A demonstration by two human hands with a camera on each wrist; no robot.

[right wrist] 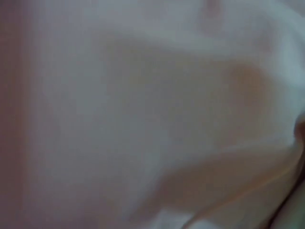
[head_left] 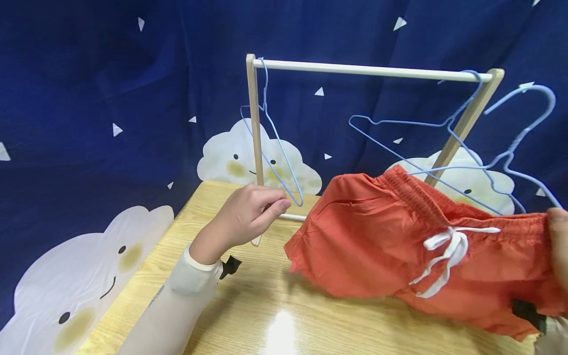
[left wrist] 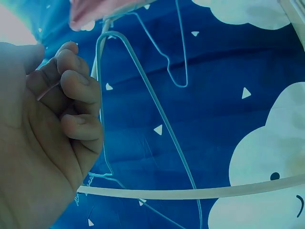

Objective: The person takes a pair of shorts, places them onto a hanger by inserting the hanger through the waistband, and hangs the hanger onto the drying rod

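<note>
Orange-red shorts (head_left: pixel 364 246) with a white drawstring bow (head_left: pixel 454 246) hang slanted above the table. At the right edge of the head view, my blurred right hand (head_left: pixel 560 246) grips their waistband end, partly cut off. A blue wire hanger (head_left: pixel 514 148) rises from the waistband, its lower part hidden in the shorts. My left hand (head_left: pixel 250 214) is left of the shorts, apart from them, fingers loosely curled around nothing; the left wrist view shows its bare palm (left wrist: pixel 43 143). Blurred pale cloth (right wrist: pixel 143 105) fills most of the right wrist view.
A small rack with a white top bar (head_left: pixel 364 68) and wooden posts (head_left: pixel 255 148) stands on the wooden table (head_left: pixel 248 296). One blue hanger (head_left: pixel 284 148) hangs at its left end, another (head_left: pixel 399 122) at its right. Behind is a dark blue curtain (head_left: pixel 88 74) with clouds.
</note>
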